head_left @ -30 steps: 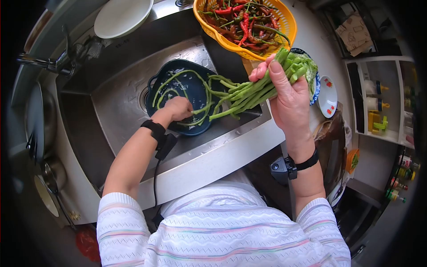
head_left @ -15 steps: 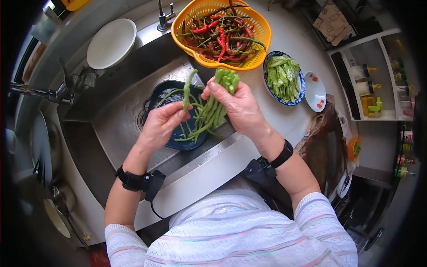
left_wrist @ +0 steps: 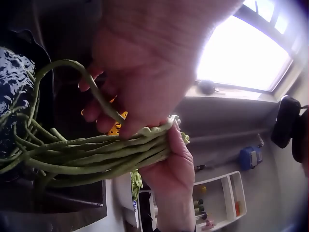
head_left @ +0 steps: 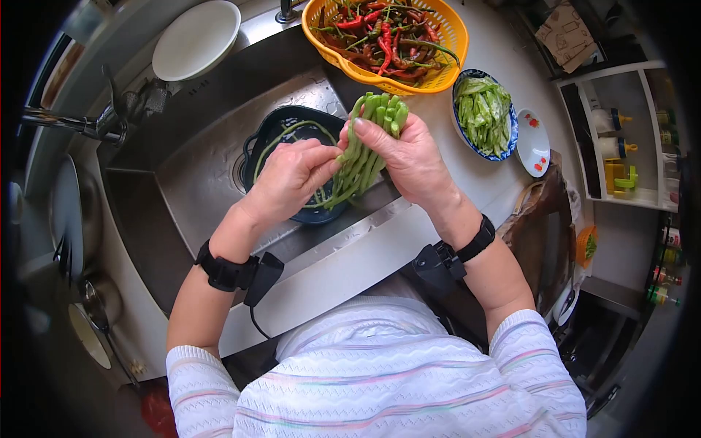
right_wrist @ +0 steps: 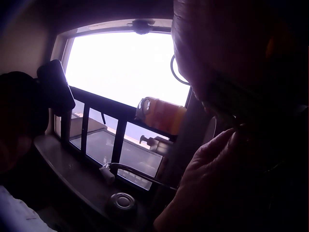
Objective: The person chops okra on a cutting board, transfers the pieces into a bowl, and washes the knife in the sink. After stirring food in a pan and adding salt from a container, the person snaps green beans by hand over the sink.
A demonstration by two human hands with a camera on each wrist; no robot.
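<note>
A bundle of long green beans (head_left: 365, 160) is gripped near its top by the right hand (head_left: 420, 164), thumb across the front; its lower ends hang over the blue basin (head_left: 270, 124). At the bundle's left side the left hand (head_left: 288, 179) pinches a bean between thumb and fingers. In the left wrist view, one bean (left_wrist: 99, 94) curves up to the left hand (left_wrist: 145, 72), beside the bundle (left_wrist: 96, 154) in the right hand (left_wrist: 171, 174). More beans lie in the basin's water. The right wrist view is too dark to show the bundle clearly.
The basin sits in the steel sink (head_left: 190, 190), with a faucet (head_left: 73, 124) at left. Behind are a white plate (head_left: 197, 40) and a yellow basket (head_left: 456, 36) of chilies. At right stand a blue-rimmed bowl (head_left: 511, 139) of greens and a small floral dish (head_left: 537, 150).
The left hand rose from the basin with a bean and moved to the bundle's side. The right hand brought the bundle left and turned it more upright.
</note>
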